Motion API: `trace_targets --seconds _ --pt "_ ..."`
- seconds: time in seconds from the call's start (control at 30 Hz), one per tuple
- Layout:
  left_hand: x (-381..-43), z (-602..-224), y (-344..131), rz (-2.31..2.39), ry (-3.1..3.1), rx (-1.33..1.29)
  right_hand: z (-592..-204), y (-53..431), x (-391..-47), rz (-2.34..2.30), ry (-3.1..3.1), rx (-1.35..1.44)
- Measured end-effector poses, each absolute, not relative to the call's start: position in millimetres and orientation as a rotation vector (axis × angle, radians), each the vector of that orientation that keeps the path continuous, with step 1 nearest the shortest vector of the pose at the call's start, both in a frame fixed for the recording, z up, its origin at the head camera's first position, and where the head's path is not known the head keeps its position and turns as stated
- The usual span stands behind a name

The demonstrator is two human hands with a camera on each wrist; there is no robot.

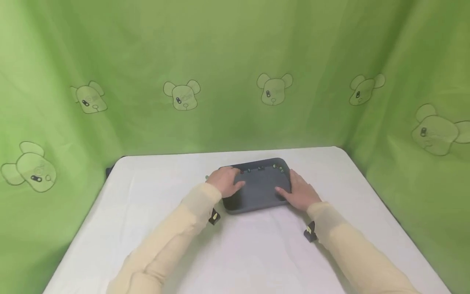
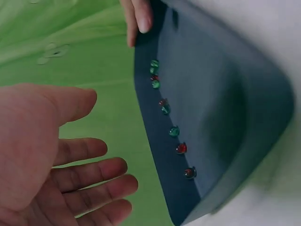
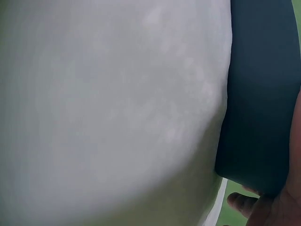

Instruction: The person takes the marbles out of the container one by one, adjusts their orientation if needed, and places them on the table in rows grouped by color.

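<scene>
A dark grey rectangular tray (image 1: 258, 190) is between my hands on the white-covered table. Several glass marbles, green (image 2: 174, 131) and red (image 2: 181, 148), lie in a loose row along its far wall. My right hand (image 1: 302, 194) grips the tray's right end, thumb over the inside and fingers along the outside. In the right wrist view its fingers show at the tray's outer corner. My left hand (image 1: 223, 181) is over the left end; the left wrist view shows its fingers spread and nearly straight, holding nothing. A small green marble-like thing (image 1: 207, 177) shows just left of it.
White cloth (image 1: 238, 253) covers the table around the tray. Green curtains (image 1: 227, 122) with cartoon mouse-like heads hang behind it and on both sides. A small black device (image 1: 310, 232) is strapped under each wrist.
</scene>
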State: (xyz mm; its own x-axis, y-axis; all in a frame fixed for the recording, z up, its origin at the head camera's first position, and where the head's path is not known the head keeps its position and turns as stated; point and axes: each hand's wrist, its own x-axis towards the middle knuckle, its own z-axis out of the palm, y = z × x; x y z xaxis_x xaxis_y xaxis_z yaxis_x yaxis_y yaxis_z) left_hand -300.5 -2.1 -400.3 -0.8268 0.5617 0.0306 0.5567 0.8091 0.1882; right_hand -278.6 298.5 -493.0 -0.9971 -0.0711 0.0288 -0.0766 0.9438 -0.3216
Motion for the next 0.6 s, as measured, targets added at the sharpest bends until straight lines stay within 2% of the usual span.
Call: trace_targets --seconds 0.33,0.6 --pt "-354 -402 36 0.156 2.975 0.821 -495 298 -282 0.458 -3.079 0.088" --pt "-378 -413 65 0.028 2.960 0.762 -493 295 -278 0.486 -3.090 0.075"
